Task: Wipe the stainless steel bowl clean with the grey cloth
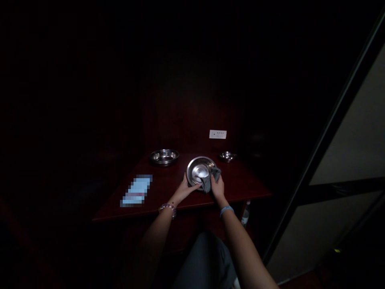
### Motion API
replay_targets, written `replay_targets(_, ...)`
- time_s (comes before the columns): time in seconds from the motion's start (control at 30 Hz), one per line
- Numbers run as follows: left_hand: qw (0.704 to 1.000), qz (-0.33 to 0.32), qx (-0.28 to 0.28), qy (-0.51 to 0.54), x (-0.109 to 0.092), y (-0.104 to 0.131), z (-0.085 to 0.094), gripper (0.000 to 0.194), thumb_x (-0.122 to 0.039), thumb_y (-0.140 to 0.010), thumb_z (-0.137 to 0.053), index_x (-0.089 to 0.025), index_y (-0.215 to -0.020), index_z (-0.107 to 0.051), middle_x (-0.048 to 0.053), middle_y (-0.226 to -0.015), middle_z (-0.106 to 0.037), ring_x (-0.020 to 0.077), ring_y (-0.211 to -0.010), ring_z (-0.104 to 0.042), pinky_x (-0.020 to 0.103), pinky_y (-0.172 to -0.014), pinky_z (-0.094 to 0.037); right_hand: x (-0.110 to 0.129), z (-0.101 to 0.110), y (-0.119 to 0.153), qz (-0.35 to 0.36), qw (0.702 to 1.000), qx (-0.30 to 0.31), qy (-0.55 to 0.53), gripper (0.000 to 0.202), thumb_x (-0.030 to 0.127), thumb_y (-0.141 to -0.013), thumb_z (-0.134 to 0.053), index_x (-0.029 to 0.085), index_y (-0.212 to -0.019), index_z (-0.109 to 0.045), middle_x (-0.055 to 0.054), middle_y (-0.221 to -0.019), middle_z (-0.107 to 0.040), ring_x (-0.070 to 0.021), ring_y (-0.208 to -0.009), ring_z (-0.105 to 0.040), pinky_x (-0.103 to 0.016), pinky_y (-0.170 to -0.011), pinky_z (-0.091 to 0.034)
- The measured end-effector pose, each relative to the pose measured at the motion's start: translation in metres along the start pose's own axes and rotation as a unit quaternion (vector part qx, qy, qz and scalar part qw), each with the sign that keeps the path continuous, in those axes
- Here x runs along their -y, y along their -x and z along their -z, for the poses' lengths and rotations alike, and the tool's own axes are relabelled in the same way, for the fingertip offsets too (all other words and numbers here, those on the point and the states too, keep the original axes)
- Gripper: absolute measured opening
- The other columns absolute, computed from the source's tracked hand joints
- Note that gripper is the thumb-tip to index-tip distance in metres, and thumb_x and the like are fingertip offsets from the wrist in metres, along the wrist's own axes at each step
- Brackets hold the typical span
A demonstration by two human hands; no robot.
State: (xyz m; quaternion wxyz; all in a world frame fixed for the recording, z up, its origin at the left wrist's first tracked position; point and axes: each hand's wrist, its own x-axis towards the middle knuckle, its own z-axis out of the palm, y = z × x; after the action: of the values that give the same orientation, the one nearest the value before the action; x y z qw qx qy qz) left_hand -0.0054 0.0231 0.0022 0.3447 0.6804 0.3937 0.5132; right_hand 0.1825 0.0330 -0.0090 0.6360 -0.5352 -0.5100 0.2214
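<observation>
A shiny steel bowl (198, 169) is held tilted toward me above the dark red table, its inside facing my view. My left hand (184, 190) grips its lower left rim, with the thumb laid along the near edge. On the right side, my right hand (217, 188) pinches a grey cloth (206, 183) against the bowl's rim, and part of the cloth hangs over the inside. The fingers behind the bowl are hidden.
A wider steel bowl (164, 157) stands at the back left of the table (168, 188), a smaller one (227, 156) at the back right. A blurred-out pale rectangle (136, 191) lies front left. A white socket panel (217, 134) is on the wall. Below the tabletop stands a bottle (246, 214).
</observation>
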Motion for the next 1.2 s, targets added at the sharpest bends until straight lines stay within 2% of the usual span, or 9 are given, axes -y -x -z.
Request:
replay_targets(0.13, 1.0, 0.005, 0.004, -0.019, 0.005, -0.001, 0.0, 0.099, -0.048, -0.074, -0.082, -0.016, -0.152, -0.031, 0.018, -0.152, -0.051, 0.03, -0.144, -0.047, 0.044, -0.124, -0.033, 0.002, 0.0, 0.001, -0.003, 1.0, -0.001, 0.0, 0.035, 0.044, -0.093, -0.056, 0.021, -0.119, -0.065, -0.012, -0.119, -0.075, -0.025, -0.113, -0.071, -0.034, -0.097, -0.053)
replay_targets(0.23, 0.999, -0.001, 0.001, -0.032, 0.012, -0.004, 0.0, 0.094, -0.048, -0.077, -0.079, -0.016, -0.152, -0.033, 0.017, -0.153, -0.051, 0.0298, -0.144, -0.047, 0.045, -0.125, -0.03, 0.003, 0.0, 0.001, -0.008, 1.0, -0.003, 0.002, 0.036, 0.043, -0.093, -0.056, 0.021, -0.12, -0.064, -0.012, -0.12, -0.075, -0.025, -0.114, -0.071, -0.034, -0.098, -0.053)
replay_targets(0.4, 1.0, 0.009, -0.007, -0.026, 0.02, -0.007, 0.0, 0.078, -0.049, -0.078, -0.074, -0.017, -0.144, -0.047, 0.016, -0.149, -0.057, 0.0313, -0.142, -0.05, 0.048, -0.125, -0.029, 0.004, 0.0, 0.001, -0.009, 1.0, -0.005, 0.006, 0.035, 0.041, -0.092, -0.057, 0.022, -0.12, -0.065, -0.011, -0.12, -0.075, -0.0253, -0.116, -0.07, -0.034, -0.099, -0.052)
replay_targets(0.6, 0.999, 0.033, -0.026, 0.03, 0.015, -0.007, -0.001, 0.067, -0.046, -0.073, -0.076, -0.018, -0.133, -0.061, 0.015, -0.142, -0.064, 0.0334, -0.14, -0.052, 0.048, -0.124, -0.029, 0.007, 0.001, 0.003, -0.001, 1.0, 0.003, -0.001, 0.032, 0.039, -0.091, -0.058, 0.022, -0.117, -0.066, -0.01, -0.117, -0.076, -0.0255, -0.116, -0.07, -0.035, -0.099, -0.052)
replay_targets(0.73, 0.998, 0.037, -0.031, 0.047, 0.006, -0.007, -0.002, 0.07, -0.039, -0.073, -0.075, -0.018, -0.137, -0.057, 0.015, -0.144, -0.063, 0.0323, -0.14, -0.052, 0.049, -0.125, -0.027, 0.008, 0.002, 0.004, 0.003, 1.0, 0.006, -0.008, 0.032, 0.04, -0.092, -0.058, 0.023, -0.119, -0.065, -0.009, -0.115, -0.076, -0.0251, -0.115, -0.07, -0.034, -0.099, -0.053)
replay_targets(0.87, 0.998, 0.017, -0.043, 0.044, -0.004, -0.006, 0.0, 0.082, -0.029, -0.075, -0.072, -0.018, -0.149, -0.039, 0.015, -0.154, -0.051, 0.0282, -0.147, -0.043, 0.043, -0.127, -0.022, 0.007, 0.001, 0.003, 0.006, 1.0, 0.008, -0.011, 0.034, 0.041, -0.092, -0.058, 0.023, -0.12, -0.065, -0.009, -0.118, -0.076, -0.025, -0.115, -0.07, -0.035, -0.099, -0.053)
replay_targets(0.97, 0.998, 0.006, -0.05, 0.04, -0.007, -0.006, 0.002, 0.088, -0.028, -0.077, -0.069, -0.017, -0.153, -0.027, 0.016, -0.157, -0.046, 0.0264, -0.148, -0.041, 0.042, -0.128, -0.021, 0.005, 0.0, 0.002, 0.005, 1.0, 0.01, -0.012, 0.034, 0.042, -0.092, -0.059, 0.023, -0.12, -0.065, -0.01, -0.119, -0.075, -0.0256, -0.115, -0.07, -0.036, -0.099, -0.053)
replay_targets(1.03, 0.998, 0.008, -0.052, 0.039, -0.007, -0.006, 0.003, 0.083, -0.03, -0.08, -0.066, -0.017, -0.153, -0.029, 0.016, -0.155, -0.049, 0.0263, -0.147, -0.044, 0.042, -0.127, -0.023, 0.005, 0.0, 0.002, 0.004, 1.0, 0.007, -0.015, 0.034, 0.042, -0.092, -0.06, 0.023, -0.12, -0.065, -0.011, -0.119, -0.075, -0.0259, -0.115, -0.07, -0.037, -0.099, -0.053)
replay_targets(1.2, 0.996, 0.029, -0.067, 0.054, -0.007, -0.008, 0.003, 0.064, -0.043, -0.089, -0.06, -0.019, -0.147, -0.045, 0.012, -0.152, -0.054, 0.026, -0.145, -0.046, 0.041, -0.125, -0.029, 0.007, 0.0, 0.003, -0.01, 1.0, 0.009, -0.007, 0.035, 0.043, -0.092, -0.06, 0.023, -0.12, -0.065, -0.01, -0.119, -0.075, -0.0249, -0.114, -0.071, -0.035, -0.099, -0.052)
